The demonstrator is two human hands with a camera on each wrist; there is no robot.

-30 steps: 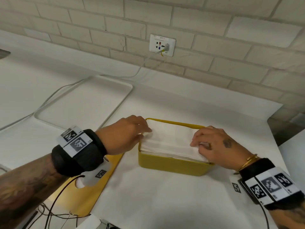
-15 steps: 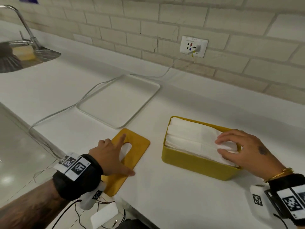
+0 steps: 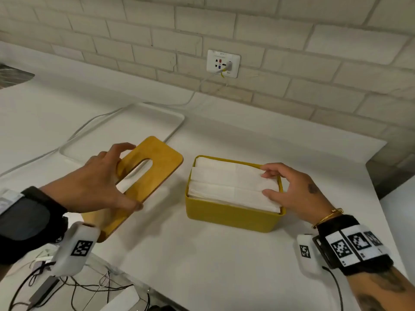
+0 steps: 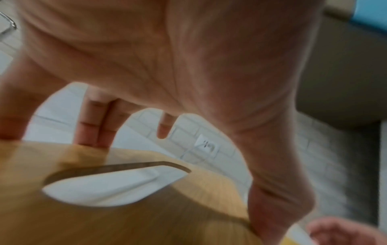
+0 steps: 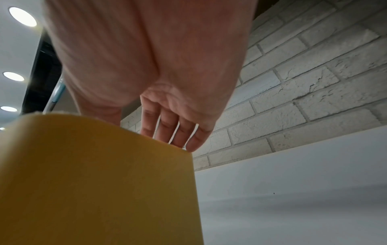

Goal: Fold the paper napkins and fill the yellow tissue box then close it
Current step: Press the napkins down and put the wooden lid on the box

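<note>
The yellow tissue box stands open on the white counter, packed with folded white napkins. My right hand lies over the box's right end, its fingers straight across the rim and its fingertips touching the napkins. My left hand grips the yellow slotted lid across its width, thumb on the near edge, fingers on the far edge. The lid is raised and tilted, left of the box. The left wrist view shows the lid under my palm. The box wall fills the right wrist view.
A white tray lies behind the lid, with a white cable running along it to the wall socket. A brick wall backs the counter. The counter's front edge is at lower left, with loose cables below it.
My left hand left the napkins, reached the lid lying flat on the counter, and has now lifted it toward the box. The right hand has stayed on the napkins' right end.
</note>
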